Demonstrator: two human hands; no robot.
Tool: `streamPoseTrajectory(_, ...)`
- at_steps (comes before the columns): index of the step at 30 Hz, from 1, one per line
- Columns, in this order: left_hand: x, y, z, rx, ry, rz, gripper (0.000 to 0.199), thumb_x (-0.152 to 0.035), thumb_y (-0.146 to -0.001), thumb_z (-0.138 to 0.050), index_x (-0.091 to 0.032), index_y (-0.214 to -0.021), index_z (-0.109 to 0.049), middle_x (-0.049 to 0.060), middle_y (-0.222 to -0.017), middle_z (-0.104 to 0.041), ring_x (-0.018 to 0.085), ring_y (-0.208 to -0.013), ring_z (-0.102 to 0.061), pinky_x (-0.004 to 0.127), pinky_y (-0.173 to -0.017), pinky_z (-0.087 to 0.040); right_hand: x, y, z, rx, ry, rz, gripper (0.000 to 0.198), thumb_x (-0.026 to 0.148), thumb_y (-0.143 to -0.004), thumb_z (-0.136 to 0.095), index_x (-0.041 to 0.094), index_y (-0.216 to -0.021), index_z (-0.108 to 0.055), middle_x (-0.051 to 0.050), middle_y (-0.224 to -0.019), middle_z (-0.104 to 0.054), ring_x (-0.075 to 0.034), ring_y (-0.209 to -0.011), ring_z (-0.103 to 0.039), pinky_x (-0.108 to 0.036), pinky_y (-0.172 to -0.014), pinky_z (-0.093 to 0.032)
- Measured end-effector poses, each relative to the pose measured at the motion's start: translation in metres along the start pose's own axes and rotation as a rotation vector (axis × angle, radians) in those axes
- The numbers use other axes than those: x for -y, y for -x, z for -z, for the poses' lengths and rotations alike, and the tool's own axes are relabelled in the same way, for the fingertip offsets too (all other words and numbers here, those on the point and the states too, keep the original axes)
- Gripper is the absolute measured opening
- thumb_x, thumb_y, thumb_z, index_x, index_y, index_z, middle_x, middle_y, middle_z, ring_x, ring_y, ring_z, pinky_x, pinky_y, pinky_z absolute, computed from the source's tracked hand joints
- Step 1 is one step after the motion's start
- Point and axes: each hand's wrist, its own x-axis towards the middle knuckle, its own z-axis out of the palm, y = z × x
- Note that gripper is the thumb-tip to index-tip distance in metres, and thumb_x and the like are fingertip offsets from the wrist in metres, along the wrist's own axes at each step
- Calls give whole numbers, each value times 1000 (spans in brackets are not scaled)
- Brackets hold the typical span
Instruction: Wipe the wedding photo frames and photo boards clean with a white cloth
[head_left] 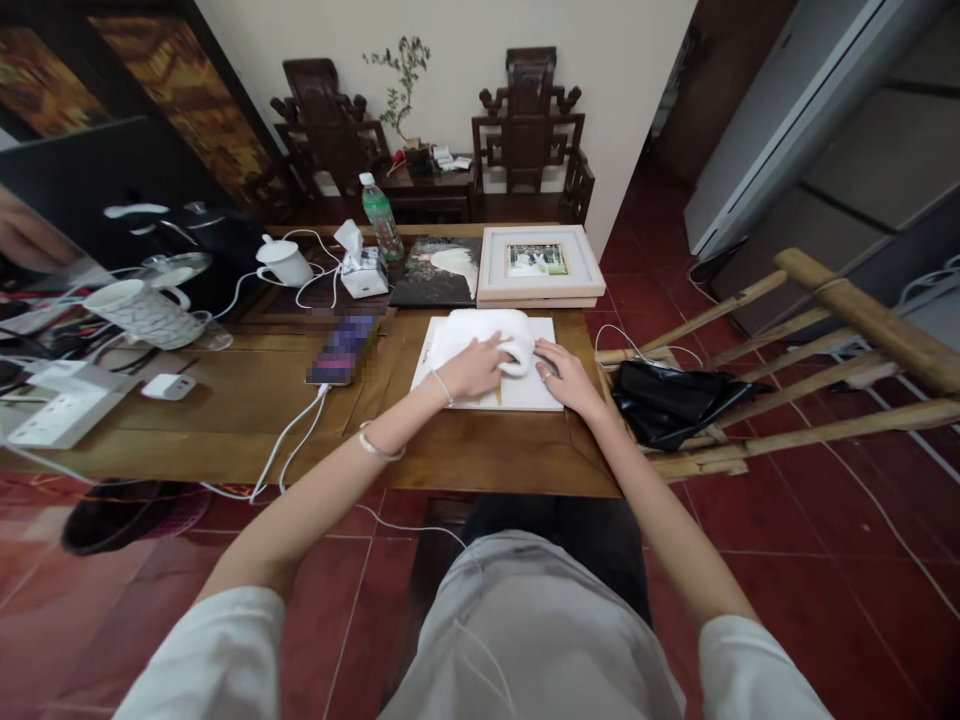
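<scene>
A flat white panel (525, 395), perhaps a picture or its backing, lies on the wooden table in front of me. Over its upper part is a folded white towel (469, 332), with a loop of fabric at its right end. My left hand (480, 368) is on the towel, fingers curled over the cloth and gripping it. On the panel's right side rests my right hand (564, 376), its fingers stretched out close to the towel's looped end. Most of the panel's face is hidden by the towel and my hands.
Behind the panel lie a white picture frame (540, 235) and a dark photo panel (427, 285). A green bottle (381, 220), a tissue box (365, 273) and a phone (343, 350) on a cable are leftward. Cups and a power strip (67, 405) stand far left; a bamboo chair (825, 290) is right.
</scene>
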Motion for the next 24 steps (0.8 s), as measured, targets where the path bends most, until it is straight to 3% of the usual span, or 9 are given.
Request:
streamPoseTrajectory(3,11,-17,-3,-33,5,76,49,-11,-86,-38,-16,-134,-52,11,-157,-26,33,-147,-14,65,-110,-24,1,1,0,5,15,-14,37,18,-85,-50,17,-117,-67,-11,-131,-62,-24,-130,-50,-45,-114,-35)
streamPoseTrajectory(7,-3,-13,-7,-63,-73,125,48,-9,-85,-39,-17,-129,-57,9,-158,-25,36,-146,-13,72,-107,-23,2,0,1,11,25,-12,37,19,-86,-49,15,-118,-67,-12,-131,-62,-24,-130,-51,-44,-114,-36)
streamPoseTrajectory(16,-69,76,-17,-52,-159,-13,40,-5,-78,-43,-15,-107,-70,10,-157,-26,38,-144,-19,66,-105,-34,2,0,0,4,0,3,38,14,-82,-49,22,-115,-68,-7,-130,-63,-24,-129,-52,-47,-113,-36)
streamPoseTrajectory(19,-62,79,-12,-12,-116,-38,45,-2,-76,-42,-17,-109,-69,7,-157,-27,35,-145,-20,64,-105,-36,1,0,1,3,-1,-4,38,14,-82,-50,22,-115,-68,-7,-130,-63,-24,-129,-51,-48,-114,-35)
streamPoseTrajectory(24,-18,28,-4,5,-61,32,49,-3,-80,-41,-18,-121,-63,8,-157,-28,33,-145,-19,66,-105,-33,1,0,1,7,15,-9,36,19,-85,-50,21,-116,-67,-8,-131,-62,-24,-130,-50,-49,-114,-35)
